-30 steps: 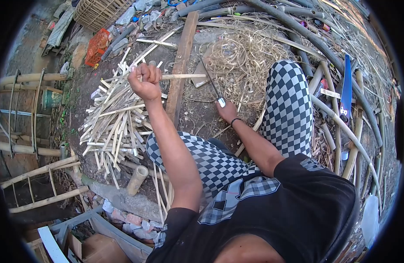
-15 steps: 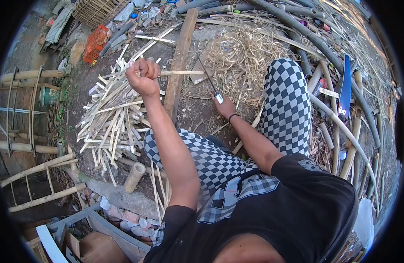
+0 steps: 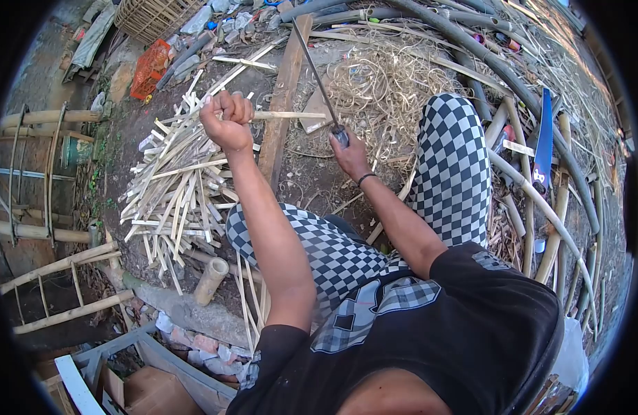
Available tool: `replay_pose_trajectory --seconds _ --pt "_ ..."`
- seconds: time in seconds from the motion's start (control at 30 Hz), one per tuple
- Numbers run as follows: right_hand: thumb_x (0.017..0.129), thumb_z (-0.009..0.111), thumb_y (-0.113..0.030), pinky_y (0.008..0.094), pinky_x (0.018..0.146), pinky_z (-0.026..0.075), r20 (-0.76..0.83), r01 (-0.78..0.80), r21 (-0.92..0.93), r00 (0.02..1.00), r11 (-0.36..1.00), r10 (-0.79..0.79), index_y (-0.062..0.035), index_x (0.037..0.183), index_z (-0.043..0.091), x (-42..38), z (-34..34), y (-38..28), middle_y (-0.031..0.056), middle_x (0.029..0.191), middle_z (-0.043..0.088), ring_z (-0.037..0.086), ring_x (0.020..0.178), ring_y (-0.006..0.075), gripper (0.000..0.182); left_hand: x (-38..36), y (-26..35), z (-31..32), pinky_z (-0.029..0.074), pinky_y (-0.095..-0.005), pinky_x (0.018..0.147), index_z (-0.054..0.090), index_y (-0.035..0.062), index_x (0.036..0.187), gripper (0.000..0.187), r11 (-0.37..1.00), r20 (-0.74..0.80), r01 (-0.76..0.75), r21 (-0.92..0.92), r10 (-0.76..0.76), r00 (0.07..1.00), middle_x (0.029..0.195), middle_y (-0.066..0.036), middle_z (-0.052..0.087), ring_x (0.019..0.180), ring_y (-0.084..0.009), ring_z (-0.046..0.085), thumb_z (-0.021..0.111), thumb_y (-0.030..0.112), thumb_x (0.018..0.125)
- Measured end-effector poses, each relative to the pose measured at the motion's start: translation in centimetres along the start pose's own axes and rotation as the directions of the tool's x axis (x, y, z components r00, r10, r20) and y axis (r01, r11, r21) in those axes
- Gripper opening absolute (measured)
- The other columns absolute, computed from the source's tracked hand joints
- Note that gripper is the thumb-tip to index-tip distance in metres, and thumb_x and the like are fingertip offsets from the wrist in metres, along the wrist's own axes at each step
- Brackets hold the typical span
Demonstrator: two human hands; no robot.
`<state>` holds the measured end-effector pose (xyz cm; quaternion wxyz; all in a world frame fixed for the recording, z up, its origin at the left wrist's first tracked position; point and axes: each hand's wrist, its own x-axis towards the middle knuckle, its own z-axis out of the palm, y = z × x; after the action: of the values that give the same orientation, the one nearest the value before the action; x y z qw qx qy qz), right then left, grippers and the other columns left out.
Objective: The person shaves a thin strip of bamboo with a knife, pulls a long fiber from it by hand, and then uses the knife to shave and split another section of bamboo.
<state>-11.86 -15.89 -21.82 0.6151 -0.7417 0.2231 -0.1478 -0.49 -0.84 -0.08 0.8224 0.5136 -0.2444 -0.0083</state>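
Note:
My left hand [image 3: 228, 121] is closed in a fist around a thin bamboo strip [image 3: 286, 115], which sticks out to the right across a wooden plank [image 3: 290, 66]. The strip's far end overlaps a small flat piece of wood [image 3: 315, 111]. My right hand [image 3: 351, 156] grips the dark handle of a long, narrow-bladed knife [image 3: 319, 81]. Its blade points up and left, the tip near the plank's far end. Left of the plank lies a heap of split bamboo strips [image 3: 177, 187], partly beneath my left forearm.
Curly bamboo shavings [image 3: 381, 83] cover the ground beyond my right hand. A blue saw [image 3: 544, 138] and several bamboo poles [image 3: 499, 62] lie to the right. A cut bamboo piece [image 3: 212, 280] stands near my left knee; an orange crate [image 3: 150, 68] sits at the back left.
The knife has swung up and away, its blade now showing at greater length and reaching over the plank. My right hand has turned and shifted slightly left. My left hand stays almost still.

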Motion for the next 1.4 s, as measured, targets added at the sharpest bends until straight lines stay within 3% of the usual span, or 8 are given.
replay_pose_trajectory --seconds 0.17,0.33,0.63,0.7,1.0,1.17,1.3,1.4 --pt "0.088 0.062 -0.047 0.0483 0.079 0.052 0.008 -0.085 -0.263 0.996 0.961 0.091 -0.0038 0.105 0.066 -1.3 1.5 10.1 0.0257 0.092 0.068 0.067 0.089 0.0412 0.046 0.0 0.1 0.0 0.015 -0.0289 0.046 0.022 0.0155 0.058 0.047 0.999 0.007 -0.004 -0.042 0.004 1.000 0.048 0.004 0.018 0.044 -0.0097 0.012 0.036 0.043 0.094" --pt "0.088 0.060 -0.053 0.0501 0.084 0.051 0.090 -0.207 -0.314 0.965 0.927 0.246 -0.0022 0.102 0.067 -0.1 1.4 8.1 0.0274 0.095 0.068 0.066 0.092 0.0434 0.053 -0.1 -0.2 -0.9 0.015 -0.0288 0.046 0.020 0.0161 0.058 0.047 0.999 -0.044 0.002 -0.045 -0.004 0.999 0.048 0.004 0.016 0.044 -0.0101 0.011 0.036 0.043 0.093" --pt "0.089 0.064 -0.047 0.0468 0.077 0.052 0.028 -0.041 -0.072 0.999 0.997 0.043 0.0012 0.106 0.064 -1.1 0.9 3.6 0.0266 0.090 0.068 0.067 0.088 0.0422 0.050 -0.2 0.2 0.0 0.015 -0.0296 0.047 0.021 0.0157 0.060 0.046 1.000 -0.025 -0.001 0.030 0.002 1.000 0.049 0.003 0.017 0.046 -0.0111 0.011 0.036 0.045 0.091" --pt "0.088 0.063 -0.051 0.0469 0.083 0.052 0.079 -0.179 -0.353 0.972 0.918 0.220 0.0024 0.105 0.066 -1.1 1.6 8.9 0.0273 0.095 0.069 0.067 0.093 0.0422 0.056 -0.3 0.2 -0.2 0.015 -0.0294 0.047 0.021 0.0157 0.060 0.046 1.000 -0.028 -0.001 0.026 0.001 1.000 0.049 0.003 0.017 0.046 -0.0110 0.012 0.036 0.045 0.091" --pt "0.085 0.061 -0.061 0.0439 0.082 0.051 0.121 -0.262 -0.241 0.947 0.934 0.297 0.0011 0.100 0.068 -0.7 0.9 9.7 0.0227 0.092 0.070 0.067 0.092 0.0403 0.065 -0.4 0.3 0.6 0.020 -0.0281 0.051 0.028 0.0130 0.062 0.049 0.984 -0.085 -0.127 -0.123 0.117 0.989 0.056 0.000 0.027 0.051 -0.0111 0.023 0.035 0.050 0.094" --pt "0.085 0.062 -0.055 0.0456 0.082 0.052 0.088 -0.280 -0.362 0.939 0.889 0.332 -0.0025 0.100 0.070 -0.3 1.2 5.1 0.0251 0.095 0.070 0.067 0.092 0.0416 0.055 -0.2 -0.4 1.0 0.023 -0.0297 0.054 0.026 0.0127 0.061 0.047 0.998 -0.020 -0.048 0.039 0.049 0.999 0.057 -0.001 0.026 0.054 -0.0125 0.023 0.035 0.047 0.092" --pt "0.088 0.064 -0.049 0.0478 0.080 0.053 0.105 0.136 -0.079 0.986 0.988 -0.127 -0.0013 0.106 0.066 -2.0 1.0 -3.4 0.0239 0.095 0.069 0.067 0.087 0.0433 0.052 0.1 -1.5 -0.4 0.019 -0.0290 0.050 0.026 0.0126 0.060 0.047 1.000 0.049 -0.024 -0.014 0.025 0.998 0.054 0.000 0.024 0.051 -0.0123 0.020 0.033 0.045 0.093" --pt "0.089 0.064 -0.048 0.0486 0.080 0.053 0.251 0.169 -0.089 0.958 0.982 -0.142 -0.0007 0.108 0.064 -2.7 0.1 -9.5 0.0232 0.092 0.069 0.067 0.088 0.0434 0.051 0.1 -1.2 -0.3 0.015 -0.0303 0.049 0.021 0.0141 0.060 0.046 1.000 -0.040 0.007 -0.026 -0.008 0.999 0.053 0.002 0.019 0.048 -0.0120 0.015 0.033 0.046 0.092"
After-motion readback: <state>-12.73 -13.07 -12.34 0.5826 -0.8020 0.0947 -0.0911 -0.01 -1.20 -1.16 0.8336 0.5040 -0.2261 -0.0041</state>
